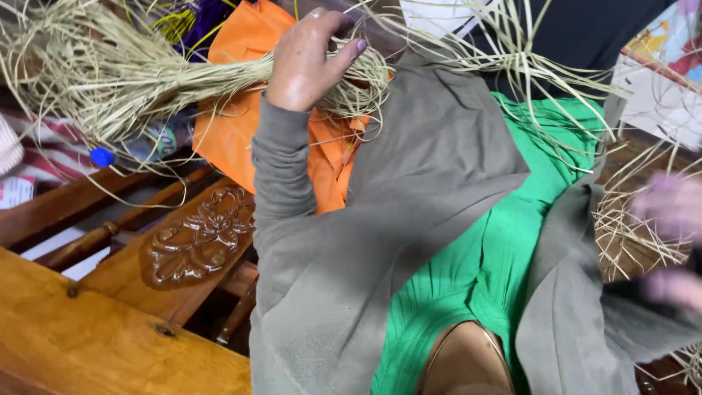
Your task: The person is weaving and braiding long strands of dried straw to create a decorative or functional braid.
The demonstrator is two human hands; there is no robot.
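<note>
My left hand (307,62) curls round the neck of the straw bundle (110,69), keeping loose strands gathered; my right hand (669,241) is too blurred to tell its grip.

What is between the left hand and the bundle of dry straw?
Nothing visible: the left hand already rests on the pale bundle of dry straw strands, its fingers curled into them above the orange cloth.
</note>
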